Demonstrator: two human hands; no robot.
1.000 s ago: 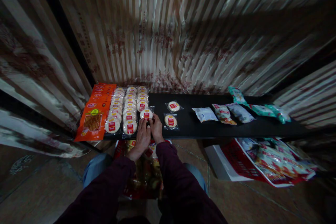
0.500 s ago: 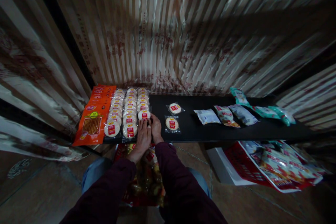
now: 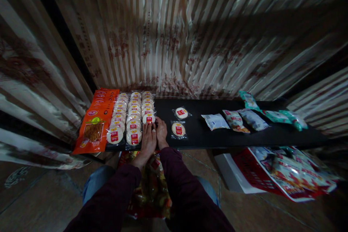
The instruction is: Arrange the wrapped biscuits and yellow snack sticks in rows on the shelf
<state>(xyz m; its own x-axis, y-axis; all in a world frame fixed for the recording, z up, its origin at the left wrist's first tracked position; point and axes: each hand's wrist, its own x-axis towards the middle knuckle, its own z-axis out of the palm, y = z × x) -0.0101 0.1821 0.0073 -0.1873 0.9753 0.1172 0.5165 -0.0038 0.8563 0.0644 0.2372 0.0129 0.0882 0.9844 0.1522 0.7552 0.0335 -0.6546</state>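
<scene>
Side by side, my two hands touch the front end of the third column of wrapped rice crackers point(image 3: 149, 119) on a black shelf point(image 3: 244, 138). My left hand point(image 3: 148, 140) lies flat with its fingers stretched forward over the lower edge of the front packet. My right hand point(image 3: 162, 132) rests along that packet's right side, fingers lightly bent and their tips partly hidden. Two more columns of rice crackers point(image 3: 134, 136) lie overlapped to the left. Apart from them, two single wrapped rice crackers point(image 3: 178, 129) lie to the right of my hands.
Orange snack packets point(image 3: 92, 130) overlap at the shelf's left end. White and red pouches point(image 3: 235, 120) and green pouches point(image 3: 276, 116) lie on the right. Below are a big red snack bag point(image 3: 152, 203) between my knees and an open red bag point(image 3: 296, 174) beside a white box point(image 3: 233, 174). A striped curtain point(image 3: 174, 36) hangs behind.
The view has shifted very slightly. Both hands keep nearly the same pose at the front rice cracker, and the packets lie as before.
</scene>
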